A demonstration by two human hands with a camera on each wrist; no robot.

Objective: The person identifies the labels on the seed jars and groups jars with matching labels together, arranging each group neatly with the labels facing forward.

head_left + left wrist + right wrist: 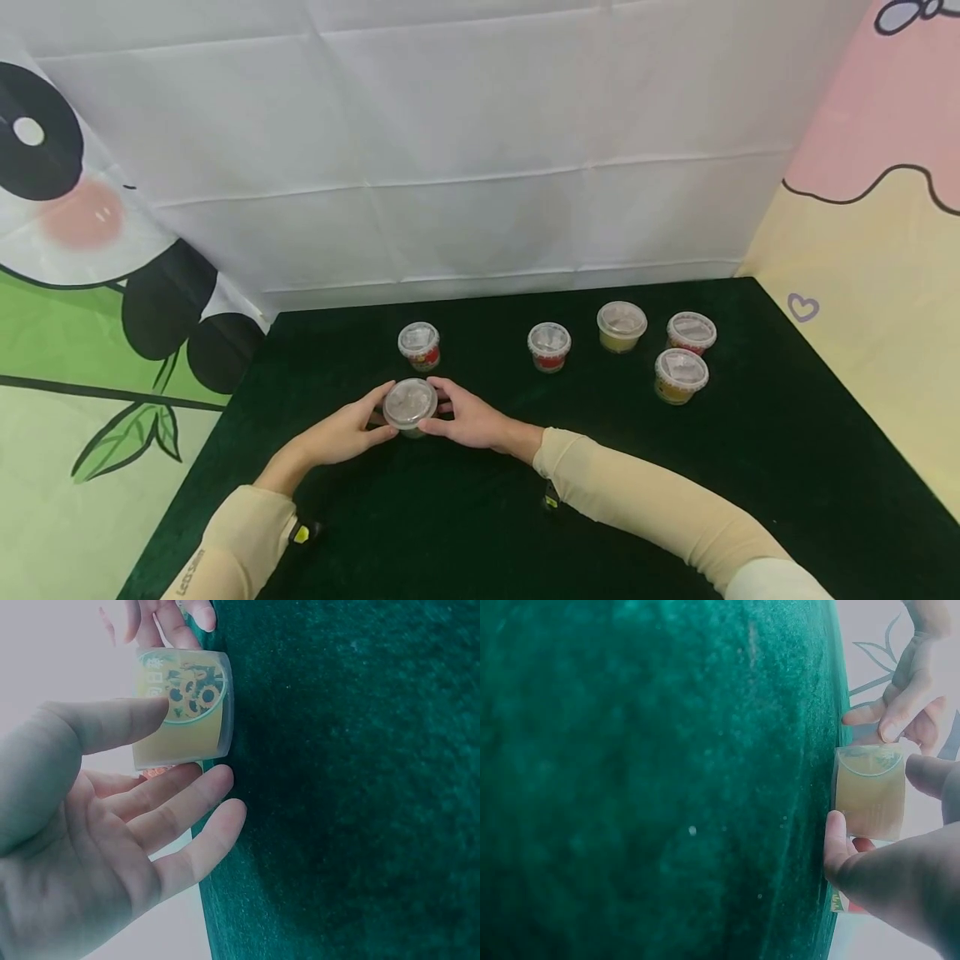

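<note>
A small round plastic tub [410,403] with a clear lid stands between my two hands on the dark green cloth. Its side shows yellowish contents and a sunflower print [191,694] in the left wrist view. My left hand [347,429] holds the tub's left side, thumb on the near face and the other fingers reaching past it. From the right, my right hand [475,415] holds the same tub between thumb and fingers. Just behind it stands another lidded tub [418,346] with red on its side.
Farther right are a red tub [549,347], a pale yellow tub [621,327], another red tub [692,333] and a yellow tub [681,377]. A white sheet [480,225] hangs behind the green table [600,500]; printed cloths flank it.
</note>
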